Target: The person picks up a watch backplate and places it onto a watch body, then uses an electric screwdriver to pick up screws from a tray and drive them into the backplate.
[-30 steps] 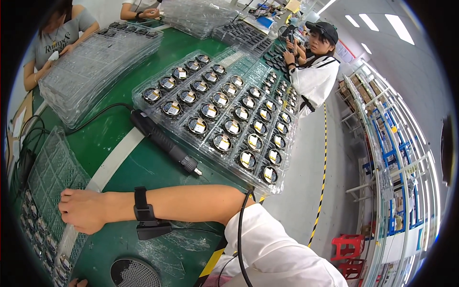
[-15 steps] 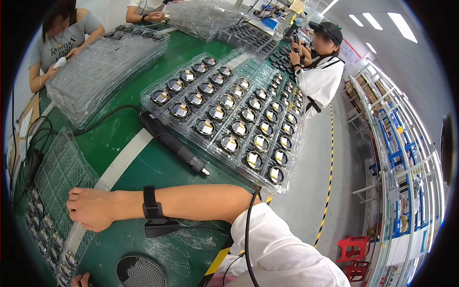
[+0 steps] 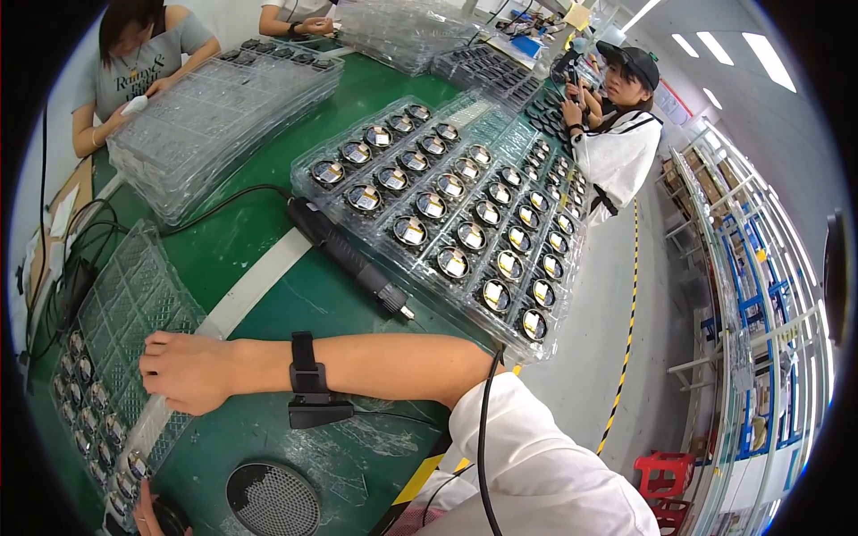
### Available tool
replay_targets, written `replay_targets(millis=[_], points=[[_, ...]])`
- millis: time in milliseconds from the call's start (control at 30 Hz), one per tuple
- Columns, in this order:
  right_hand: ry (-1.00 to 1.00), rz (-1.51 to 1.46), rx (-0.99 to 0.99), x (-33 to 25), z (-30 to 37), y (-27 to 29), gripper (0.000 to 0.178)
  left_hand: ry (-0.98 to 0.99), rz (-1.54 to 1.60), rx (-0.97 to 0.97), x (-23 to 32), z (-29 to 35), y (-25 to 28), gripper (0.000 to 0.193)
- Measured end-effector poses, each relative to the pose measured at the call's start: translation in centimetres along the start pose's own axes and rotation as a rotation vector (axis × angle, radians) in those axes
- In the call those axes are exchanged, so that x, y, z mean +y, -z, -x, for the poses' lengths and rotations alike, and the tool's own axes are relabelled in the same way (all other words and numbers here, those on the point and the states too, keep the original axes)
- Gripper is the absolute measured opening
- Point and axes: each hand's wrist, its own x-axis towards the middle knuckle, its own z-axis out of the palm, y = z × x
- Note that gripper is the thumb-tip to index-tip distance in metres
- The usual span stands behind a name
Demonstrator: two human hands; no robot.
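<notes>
My right arm reaches across to the left, a black strap with a small box on its wrist. My right hand (image 3: 188,371) is closed, knuckles up, over the edge of a clear plastic tray (image 3: 134,281); whatever its fingertips grip is hidden. Round electronic modules (image 3: 85,368) fill the near part of that tray. At the lower left edge, only part of my left hand (image 3: 145,513) shows, its fingers around a dark round part (image 3: 170,515). One finger points up beside a module (image 3: 138,466) at the tray's near end.
A black electric screwdriver (image 3: 350,261) lies by stacked clear trays (image 3: 420,243) of round modules. A perforated round disc (image 3: 273,498) rests near me. More clear trays (image 3: 219,116) stand far left. Co-workers (image 3: 617,134) sit around the green table. Red stools (image 3: 663,473) stand at right.
The whole view has shifted slightly, so the table appears further right. More of my left hand and the dark round part have come into view. My right hand stays over the tray.
</notes>
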Motion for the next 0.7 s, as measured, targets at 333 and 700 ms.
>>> replay_targets(millis=[333,700], points=[[-0.001,-0.035,-0.034,-0.6,-0.3,1.3,0.023,0.054,-0.022,-0.028,2.3,-1.0,1.3,0.06],[-0.001,-0.054,-0.08,-0.8,-0.3,2.0,0.025,0.044,0.025,0.028,3.1,-1.5,0.4,0.059]])
